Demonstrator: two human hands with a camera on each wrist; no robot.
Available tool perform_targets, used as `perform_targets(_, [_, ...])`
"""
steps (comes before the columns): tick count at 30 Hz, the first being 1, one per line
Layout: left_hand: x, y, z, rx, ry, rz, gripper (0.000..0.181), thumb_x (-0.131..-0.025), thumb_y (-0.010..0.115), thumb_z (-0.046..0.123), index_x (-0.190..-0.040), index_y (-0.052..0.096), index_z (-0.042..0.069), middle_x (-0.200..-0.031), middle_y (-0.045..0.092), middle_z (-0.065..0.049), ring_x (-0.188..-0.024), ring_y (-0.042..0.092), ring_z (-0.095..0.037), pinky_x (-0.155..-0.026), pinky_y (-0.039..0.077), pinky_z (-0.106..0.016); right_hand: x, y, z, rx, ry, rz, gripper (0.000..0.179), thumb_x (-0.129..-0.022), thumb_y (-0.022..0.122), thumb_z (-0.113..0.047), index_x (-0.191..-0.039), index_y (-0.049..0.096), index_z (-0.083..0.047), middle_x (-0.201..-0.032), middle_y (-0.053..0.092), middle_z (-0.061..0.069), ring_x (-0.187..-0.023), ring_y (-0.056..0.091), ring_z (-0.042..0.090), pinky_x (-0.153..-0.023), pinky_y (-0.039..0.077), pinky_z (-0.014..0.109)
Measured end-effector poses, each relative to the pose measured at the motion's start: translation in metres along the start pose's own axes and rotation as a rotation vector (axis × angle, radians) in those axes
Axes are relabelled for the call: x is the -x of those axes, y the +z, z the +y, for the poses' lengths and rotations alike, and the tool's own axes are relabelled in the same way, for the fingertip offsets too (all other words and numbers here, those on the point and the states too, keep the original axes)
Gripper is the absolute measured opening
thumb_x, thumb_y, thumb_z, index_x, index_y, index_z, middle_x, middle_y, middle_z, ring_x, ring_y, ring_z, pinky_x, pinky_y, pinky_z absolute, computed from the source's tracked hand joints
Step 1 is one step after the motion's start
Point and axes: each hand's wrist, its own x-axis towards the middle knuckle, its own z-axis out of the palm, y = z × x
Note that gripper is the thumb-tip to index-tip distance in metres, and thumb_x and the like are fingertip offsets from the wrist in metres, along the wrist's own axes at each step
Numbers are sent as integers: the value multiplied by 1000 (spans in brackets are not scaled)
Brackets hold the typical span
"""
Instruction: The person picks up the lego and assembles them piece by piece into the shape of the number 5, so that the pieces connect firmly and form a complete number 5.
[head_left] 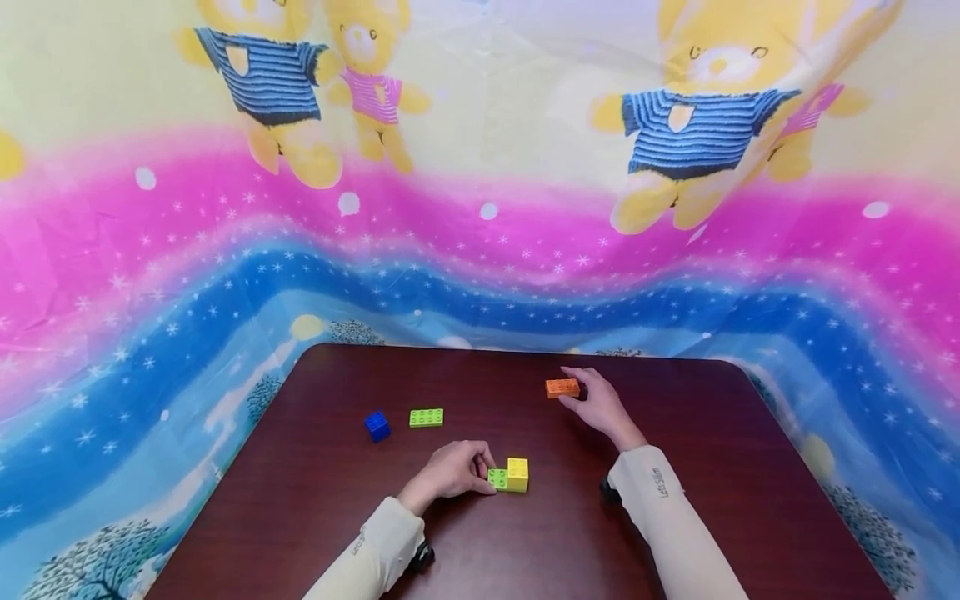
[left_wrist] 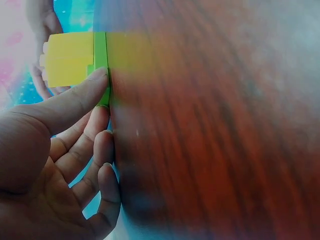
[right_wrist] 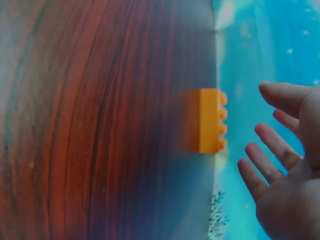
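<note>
Near the front middle of the table, my left hand (head_left: 452,470) pinches the left end of a flat light-green brick (head_left: 497,478) between thumb and fingers. A yellow block (head_left: 517,473) is mounted on that brick's right end; its studs point away from the table in the left wrist view. Farther back, my right hand (head_left: 602,408) hovers by an orange brick (head_left: 562,388) with thumb and fingers spread. In the right wrist view a gap separates those fingers from the orange brick (right_wrist: 209,121), which lies studs up on the table.
To the left on the dark wooden table (head_left: 300,517) sit a blue block (head_left: 377,426) and, beside it, another light-green brick (head_left: 427,417). A printed cloth (head_left: 487,250) with bears hangs behind the table's back edge.
</note>
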Motion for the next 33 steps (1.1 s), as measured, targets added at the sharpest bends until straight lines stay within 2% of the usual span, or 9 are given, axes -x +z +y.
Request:
perform_targets(3, [1,2,-3,-9,-9,3,28,-77,93,29,-91,69,22,-80,69,8,-71,55,3,-73,45,-22,-4,5,7,23,39,-15,65,-98,72,-19,-157,45,-15,-155,45,21,-138,47,47,-111,41,65])
perform_targets(8, [2,5,-4,-9,-20,-2,28,-77,93,30,-91,70,23,-78,68,11,-70,55,4,-73,45,-21,-6,13,20,-36,119,-70,70,-100,70,-20,-161,37,-14,-162,35,22,-144,39,48,-115,36,67])
perform_targets(10, [3,6,-4,-8,-21,-6,28,-77,93,30,-91,70,23,-78,68,12,-70,55,4,-73,45,-21,-5,15,23,-48,139,-82,70,-100,70,-20,-161,37,-13,-162,35,22,-144,40,48,-115,36,67])
perform_targets(15, [2,4,-4,-14,-18,-2,28,-78,93,30,-91,70,23,-79,68,11,-71,55,4,-74,46,-21,-8,14,24,-39,140,-74,63,-100,70,-18,-157,44,-10,-154,42,23,-139,46,46,-112,40,65])
perform_targets(24, [-1,2,-3,-19,-18,4,27,-78,93,30,-91,69,24,-79,69,10,-70,55,4,-73,46,-21,-9,13,20,-32,136,-40,50,-95,75,-13,-142,60,-5,-131,54,20,-118,58,37,-100,51,56])
perform_targets(33, [0,2,-3,-22,-9,9,27,-78,93,30,-90,69,25,-80,70,9,-71,55,5,-73,46,-21,-10,20,22,17,165,2,43,-95,75,-12,-136,63,-2,-126,61,20,-113,62,36,-100,54,53])
